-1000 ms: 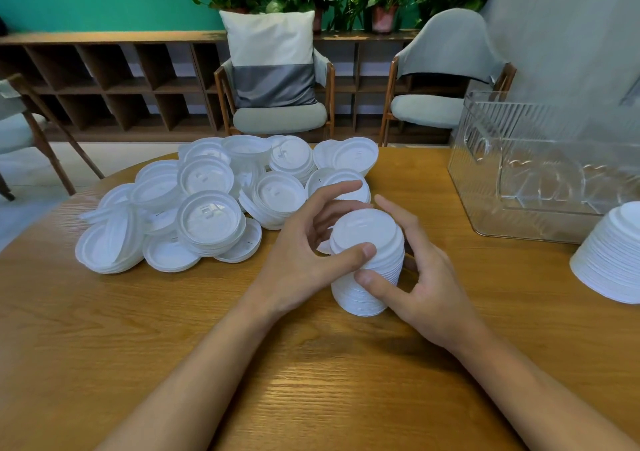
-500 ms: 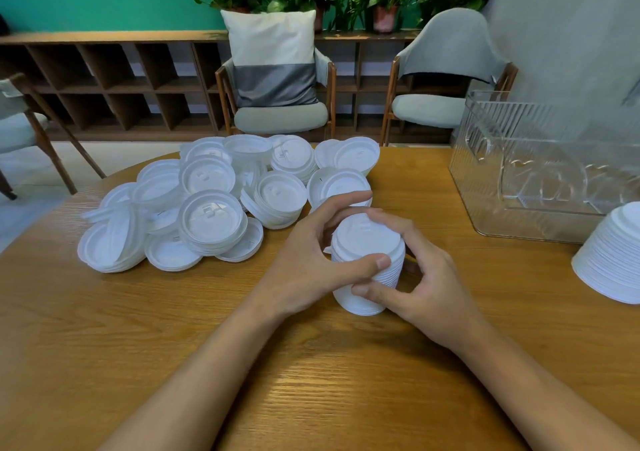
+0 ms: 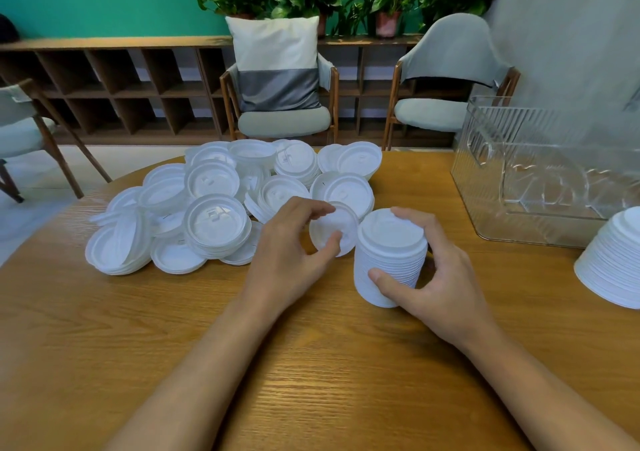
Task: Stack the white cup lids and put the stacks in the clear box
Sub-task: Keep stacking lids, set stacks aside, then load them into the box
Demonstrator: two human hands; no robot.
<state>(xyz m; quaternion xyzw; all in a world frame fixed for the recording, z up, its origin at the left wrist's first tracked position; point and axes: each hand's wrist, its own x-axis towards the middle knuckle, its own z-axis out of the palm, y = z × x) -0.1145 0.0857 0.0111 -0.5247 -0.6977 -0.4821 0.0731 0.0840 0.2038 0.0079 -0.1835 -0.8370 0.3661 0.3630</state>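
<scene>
A tall stack of white cup lids (image 3: 389, 256) stands on the wooden table (image 3: 311, 364), slightly tilted. My right hand (image 3: 436, 274) grips this stack, thumb low on its front and fingers round its back. My left hand (image 3: 294, 253) pinches a single white lid (image 3: 334, 230), tilted on edge, just left of the stack. A loose pile of white lids (image 3: 214, 208) spreads over the table's far left. The clear box (image 3: 540, 173) sits at the far right.
A second stack of white lids (image 3: 613, 263) lies on its side at the right edge, in front of the clear box. Grey chairs, one with a cushion (image 3: 277, 62), stand beyond the table, before a low wooden shelf and potted plants.
Both hands were wrapped round the stack. My left hand has let go of it and now holds one lid beside it. The right hand keeps its grip.
</scene>
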